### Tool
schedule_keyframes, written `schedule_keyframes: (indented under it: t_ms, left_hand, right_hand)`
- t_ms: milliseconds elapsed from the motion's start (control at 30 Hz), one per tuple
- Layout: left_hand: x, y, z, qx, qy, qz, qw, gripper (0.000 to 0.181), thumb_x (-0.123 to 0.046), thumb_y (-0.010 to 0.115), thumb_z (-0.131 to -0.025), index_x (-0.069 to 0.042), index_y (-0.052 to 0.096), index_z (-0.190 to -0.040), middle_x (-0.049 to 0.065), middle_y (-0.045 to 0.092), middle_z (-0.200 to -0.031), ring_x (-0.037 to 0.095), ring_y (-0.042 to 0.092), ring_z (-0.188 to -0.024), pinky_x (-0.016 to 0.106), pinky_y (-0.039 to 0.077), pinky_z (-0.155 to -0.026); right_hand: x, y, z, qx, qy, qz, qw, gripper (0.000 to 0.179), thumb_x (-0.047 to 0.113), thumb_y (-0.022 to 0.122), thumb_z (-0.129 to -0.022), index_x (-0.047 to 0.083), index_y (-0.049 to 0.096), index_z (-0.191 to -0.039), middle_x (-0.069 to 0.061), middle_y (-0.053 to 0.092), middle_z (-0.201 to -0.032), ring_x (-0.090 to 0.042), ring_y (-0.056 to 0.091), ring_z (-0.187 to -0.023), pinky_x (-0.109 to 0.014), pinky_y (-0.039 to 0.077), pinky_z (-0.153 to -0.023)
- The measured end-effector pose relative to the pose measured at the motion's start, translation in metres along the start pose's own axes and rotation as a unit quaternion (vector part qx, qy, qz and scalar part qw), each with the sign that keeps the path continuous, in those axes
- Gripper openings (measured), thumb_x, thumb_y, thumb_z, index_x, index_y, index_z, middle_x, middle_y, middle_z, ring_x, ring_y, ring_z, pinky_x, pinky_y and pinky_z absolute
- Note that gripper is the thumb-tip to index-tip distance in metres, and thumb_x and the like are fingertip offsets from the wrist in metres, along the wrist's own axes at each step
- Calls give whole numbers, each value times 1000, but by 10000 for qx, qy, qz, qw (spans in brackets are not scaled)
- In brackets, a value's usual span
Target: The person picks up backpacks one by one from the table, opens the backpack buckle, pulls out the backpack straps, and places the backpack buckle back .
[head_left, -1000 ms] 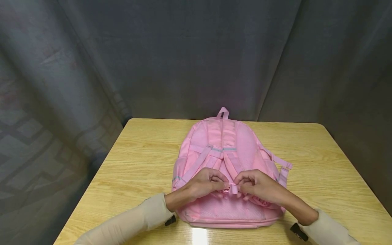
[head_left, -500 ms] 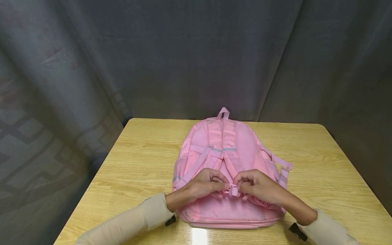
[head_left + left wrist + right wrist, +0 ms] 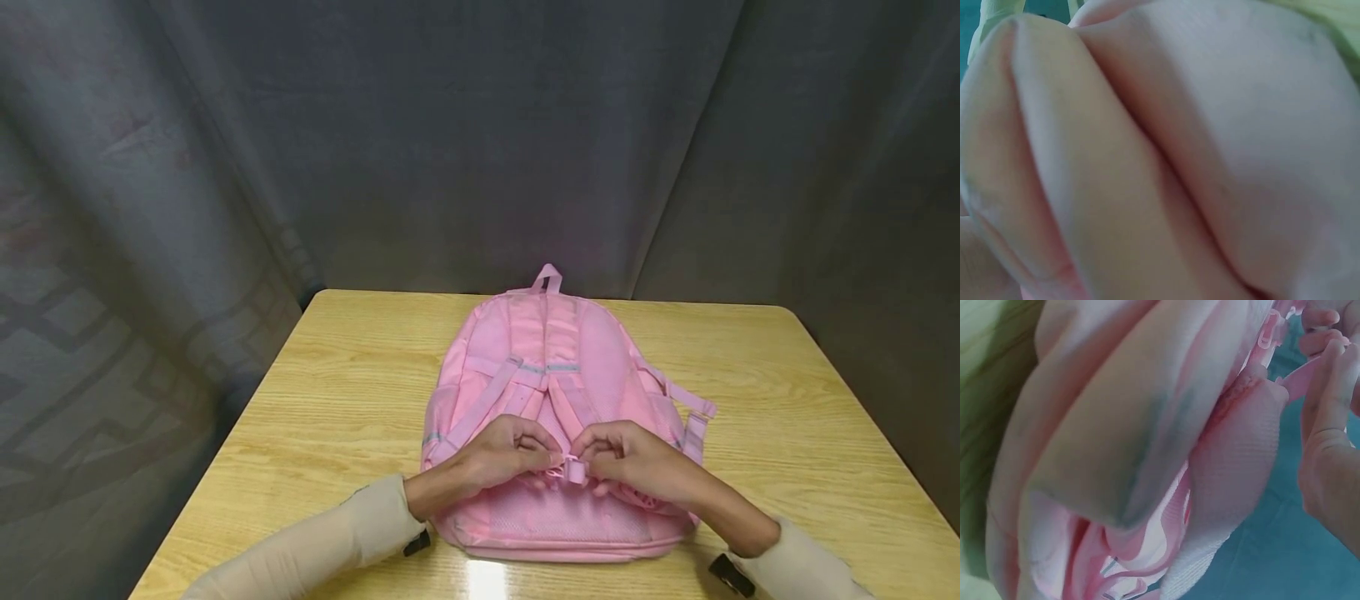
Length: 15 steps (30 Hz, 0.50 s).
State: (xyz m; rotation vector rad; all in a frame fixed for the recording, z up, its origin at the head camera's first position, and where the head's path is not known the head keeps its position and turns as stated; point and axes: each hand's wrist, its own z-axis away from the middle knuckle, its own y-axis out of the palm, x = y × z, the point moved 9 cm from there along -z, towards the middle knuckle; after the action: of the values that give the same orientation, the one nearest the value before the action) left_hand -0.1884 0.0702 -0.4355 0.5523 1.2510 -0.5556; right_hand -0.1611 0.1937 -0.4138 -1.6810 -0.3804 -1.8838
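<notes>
1. Since the earlier frames, we see only a small change: the buckle (image 3: 575, 472) and the right hand (image 3: 636, 457) have dipped slightly, while the backpack (image 3: 566, 523) has hardly shifted.
2. Behind everything, a dark curtain (image 3: 480, 150) hangs beyond the far edge of the table (image 3: 360, 375).
3. The backpack lies on the table in front of us, right of the middle, its shoulder straps facing up and its top loop (image 3: 550, 275) pointing away. We'd leave its weight on the table, so that the hands only manage the small parts.
4. Both hands are over its lower half, close together but apart. The left hand (image 3: 497, 454) pinches at the buckle's left side; the right pinches a thin strap (image 3: 1301, 379). We'd keep both wrists low and level.
5. That strap rises from the bag to the right fingertips. We'd hold it flat, as a twist could make it bind.
6. The buckle sits between the fingertips. We cannot tell whether it is fastened; we'd steady it and work straight along its line.
</notes>
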Motion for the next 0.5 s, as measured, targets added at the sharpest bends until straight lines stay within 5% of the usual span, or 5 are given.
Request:
schedule_keyframes:
  t_ms: [500]
  left_hand:
    - [0,2,1,-13,25,55,10000,13,2,67,-90,10,66,-101,11,72,-82,18,69,-70,30,62,-66]
  right_hand:
    - [-3,1,-1,-71,-85,-196,9997,14,1,57,-95,-9,61,-104,-12,64,-82,-12,65,-70,-25,60,-61]
